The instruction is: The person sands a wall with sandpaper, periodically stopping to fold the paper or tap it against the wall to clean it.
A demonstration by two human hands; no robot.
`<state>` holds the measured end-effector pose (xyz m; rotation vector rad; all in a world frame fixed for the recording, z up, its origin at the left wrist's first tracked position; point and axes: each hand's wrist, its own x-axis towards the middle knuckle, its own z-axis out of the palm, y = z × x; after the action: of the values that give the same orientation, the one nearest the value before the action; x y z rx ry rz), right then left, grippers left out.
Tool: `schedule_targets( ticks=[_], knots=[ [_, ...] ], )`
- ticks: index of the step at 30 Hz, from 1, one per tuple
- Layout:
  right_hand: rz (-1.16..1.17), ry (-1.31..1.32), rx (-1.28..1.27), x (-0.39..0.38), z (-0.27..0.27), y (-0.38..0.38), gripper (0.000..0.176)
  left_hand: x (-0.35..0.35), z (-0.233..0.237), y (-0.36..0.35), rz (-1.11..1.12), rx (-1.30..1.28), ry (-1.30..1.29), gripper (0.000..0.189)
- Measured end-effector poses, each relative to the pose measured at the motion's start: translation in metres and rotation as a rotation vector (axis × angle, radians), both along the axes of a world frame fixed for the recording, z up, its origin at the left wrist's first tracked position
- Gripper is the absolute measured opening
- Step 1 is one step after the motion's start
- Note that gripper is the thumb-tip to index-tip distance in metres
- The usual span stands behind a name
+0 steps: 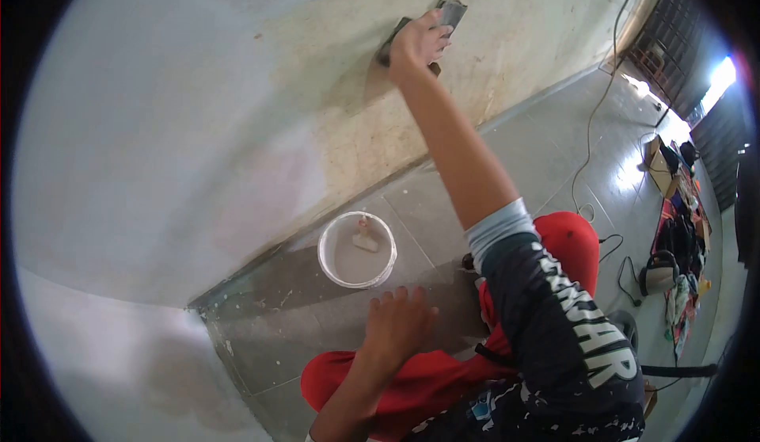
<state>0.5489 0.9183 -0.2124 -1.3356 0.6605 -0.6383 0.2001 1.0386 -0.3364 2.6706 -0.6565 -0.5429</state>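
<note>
My right hand (418, 46) reaches up to the stained, pale wall (356, 133). Its fingers grip a dark grey piece of sandpaper (451, 13), pressed flat on the wall, with ends sticking out on both sides of the hand. My left hand (400, 319) holds nothing. Its fingers are apart in front of my red-trousered leg, just below the bucket in view. That white bucket (323, 264) stands on the floor by the wall, and a brush (365, 238) rests inside it on a pale surface.
A cable (595, 129) runs down over the grey tiled floor (554, 141). On the right lie a pile of clothes (681, 236), a cardboard box (659, 165) and a bulky appliance (659, 274) with a cord. A dark shutter (681, 38) is at the far end.
</note>
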Motion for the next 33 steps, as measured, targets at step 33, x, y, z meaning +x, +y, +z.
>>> schedule_targets(
  ticks=[33],
  knots=[
    [0.355, -0.368, -0.963, 0.011, -0.162, -0.074, 0.089, 0.083, -0.008, -0.035, 0.055, 0.282, 0.272, 0.051]
  ],
)
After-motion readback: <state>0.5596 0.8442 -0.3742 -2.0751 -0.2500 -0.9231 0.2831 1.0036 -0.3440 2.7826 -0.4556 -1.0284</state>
